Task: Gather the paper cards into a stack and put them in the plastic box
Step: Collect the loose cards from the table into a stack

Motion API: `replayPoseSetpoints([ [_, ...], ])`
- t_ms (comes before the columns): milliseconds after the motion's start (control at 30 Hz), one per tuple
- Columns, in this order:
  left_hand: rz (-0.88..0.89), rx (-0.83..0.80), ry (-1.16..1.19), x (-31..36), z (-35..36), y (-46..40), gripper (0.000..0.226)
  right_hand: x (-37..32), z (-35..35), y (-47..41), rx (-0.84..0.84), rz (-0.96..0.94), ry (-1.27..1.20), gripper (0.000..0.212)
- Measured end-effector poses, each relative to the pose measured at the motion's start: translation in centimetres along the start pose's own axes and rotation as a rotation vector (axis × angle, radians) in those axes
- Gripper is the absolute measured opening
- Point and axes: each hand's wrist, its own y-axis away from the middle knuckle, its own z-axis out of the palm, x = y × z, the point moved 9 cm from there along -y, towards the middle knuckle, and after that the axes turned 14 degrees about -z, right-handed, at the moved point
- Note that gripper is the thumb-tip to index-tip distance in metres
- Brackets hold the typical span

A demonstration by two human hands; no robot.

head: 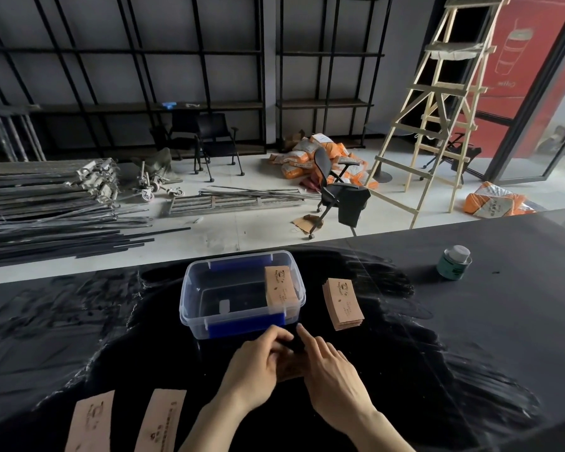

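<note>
I see both hands, left hand [258, 360] and right hand [330, 370], closed around some cards [291, 367] on the desk [470, 321]. One card [280, 290] leans inside the plastic box [242, 295].

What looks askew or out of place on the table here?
The card in the plastic box leans tilted against its right wall rather than lying flat. A card stack sits outside, right of the box, slightly fanned, and two loose cards lie near left.
</note>
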Motion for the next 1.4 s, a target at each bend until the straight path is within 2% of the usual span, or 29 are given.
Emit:
replayPoseSetpoints([
  [67,-0.002,-0.047,0.121,0.2,0.9,0.4,0.038,-0.3,0.1,-0.1,-0.004,-0.045,-0.009,0.068],
  [100,-0.013,-0.012,0.157,0.0,0.7,0.7,0.037,-0.5,0.1,-0.2,0.0,-0.068,-0.001,0.06],
  [200,-0.057,0.248,0.156,-2.3,-2.1,1.2,0.035,-0.5,0.3,-0.5,0.021,-0.108,0.032,0.032],
  [333,-0.222,0.438,-0.026,-6.6,-6.7,2.5,0.024,-1.4,0.7,-1.3,0.012,-0.152,0.056,0.027],
  [400,-0.328,0.478,-0.172,-9.0,-8.7,3.4,0.03,-2.1,1.1,-1.8,0.006,-0.168,0.043,0.028],
  [533,-0.523,0.435,-0.402,-13.0,-10.9,5.5,0.052,-3.9,2.6,-3.3,-0.026,-0.215,0.027,0.03],
  [700,-0.59,0.284,-0.467,-15.5,-11.0,7.0,0.081,-6.8,3.9,-4.9,-0.056,-0.287,0.033,0.029],
  [767,-0.588,0.263,-0.502,-15.6,-10.7,7.5,0.084,-7.6,4.2,-5.3,-0.066,-0.3,0.023,0.029],
  [833,-0.583,0.271,-0.481,-15.6,-10.6,7.9,0.077,-8.2,4.6,-5.6,-0.086,-0.31,0.017,0.03],
  [1000,-0.435,0.364,-0.188,-14.9,-11.3,7.6,0.043,-9.3,4.8,-5.7,-0.135,-0.329,0.009,0.028],
  [1100,-0.305,0.426,0.005,-14.0,-12.0,7.1,0.04,-9.7,5.0,-5.6,-0.139,-0.332,-0.001,0.027],
  [1167,-0.226,0.415,0.089,-12.8,-11.9,6.6,0.036,-9.7,5.1,-5.7,-0.129,-0.308,-0.009,0.036],
  [1300,-0.12,0.278,0.111,-9.9,-9.2,5.7,0.039,-10.4,5.4,-5.7,-0.142,-0.283,-0.059,0.067],
  [1400,-0.084,0.248,0.195,-8.7,-8.1,5.7,0.039,-11.0,5.6,-5.8,-0.138,-0.309,-0.066,0.067],
])
